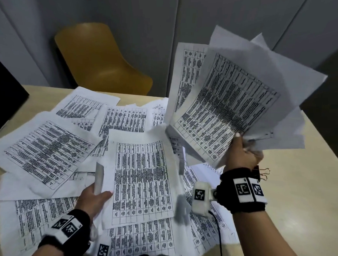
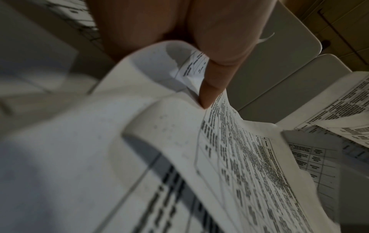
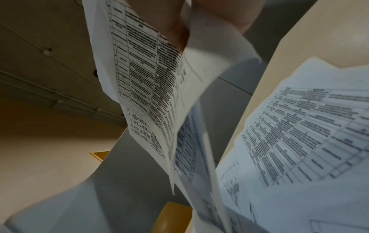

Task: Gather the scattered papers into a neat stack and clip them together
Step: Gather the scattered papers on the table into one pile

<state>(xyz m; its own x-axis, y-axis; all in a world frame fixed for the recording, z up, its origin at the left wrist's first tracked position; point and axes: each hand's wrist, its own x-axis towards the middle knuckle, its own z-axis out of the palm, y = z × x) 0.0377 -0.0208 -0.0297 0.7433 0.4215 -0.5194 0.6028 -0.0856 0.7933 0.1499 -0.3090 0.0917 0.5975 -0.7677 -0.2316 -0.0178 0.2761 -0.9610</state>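
right hand [image 1: 242, 152] raised, gripping; left hand [image 1: 95, 197] low, pinching.

papers [image 1: 142, 177] — printed tables, text unreadable | wristbands [image 1: 245, 189] — square code markers

Print on the scattered papers [image 1: 53, 151] is too small and smeared to read. The binder clip [image 1: 262, 173] shows only its wire handles and a dark corner; the right hand [image 1: 242, 152] and wristband cover the rest. The fingers of that hand lie behind the raised sheaf [image 1: 233, 103]. The left hand [image 1: 94, 199] has its fingertips under the lifted sheet [image 1: 140, 182]. Left wrist view: foreground paper blurred. Right wrist view: the hand is cut off at the top edge
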